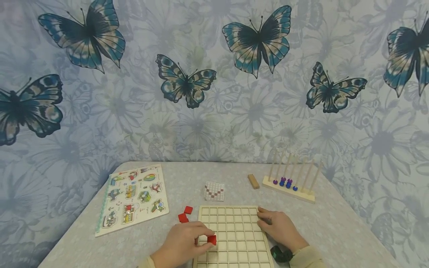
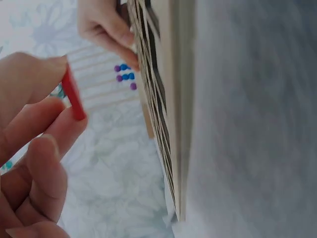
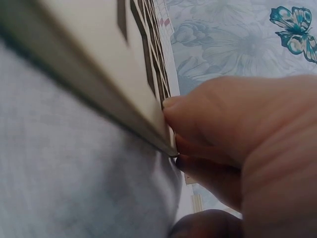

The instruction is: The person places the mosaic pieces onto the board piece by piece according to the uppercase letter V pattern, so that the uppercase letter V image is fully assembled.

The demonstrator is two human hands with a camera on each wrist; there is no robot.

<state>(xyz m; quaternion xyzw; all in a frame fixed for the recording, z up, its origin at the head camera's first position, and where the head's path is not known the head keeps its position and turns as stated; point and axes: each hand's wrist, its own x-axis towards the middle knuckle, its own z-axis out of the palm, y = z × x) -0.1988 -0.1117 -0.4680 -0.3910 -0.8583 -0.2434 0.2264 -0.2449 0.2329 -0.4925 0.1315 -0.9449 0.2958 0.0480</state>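
At the near side, a black wristwatch (image 1: pixel 281 254) sits on the right wrist, just below a pale sleeve. The slatted grid board (image 1: pixel 241 245) lies on the cloth-covered table (image 1: pixel 184 178), its near end cut off by the head view. The left hand (image 1: pixel 184 240) reaches across the board's left edge and hides some of the cells there. Its thumb and fingertips pinch a red square tile (image 1: pixel 212 239), with the other fingers loosely bent; the left wrist view shows the tile on edge, raised apart from the board. The visible cells, divided by thin raised strips, show pale floors.

A little farther, the right hand (image 1: pixel 281 229) grips the board's right edge near the far corner, thumb on top and fingers bent about the side. Opposite, just beyond the left hand, loose red tiles (image 1: pixel 188 210) lie beside the board; their exact number is unclear.

Past the board's far edge lies a gridded pattern card (image 1: pixel 214 191) with reddish squares in a zigzag. Left of it, a picture puzzle board (image 1: pixel 134 201) holds colourful pieces. To the right are a small wooden block (image 1: pixel 253 181) and a bead rack (image 1: pixel 289 192), purple and blue beads low on its rods. Behind everything stands butterfly-patterned wall covering (image 1: pixel 256 111).
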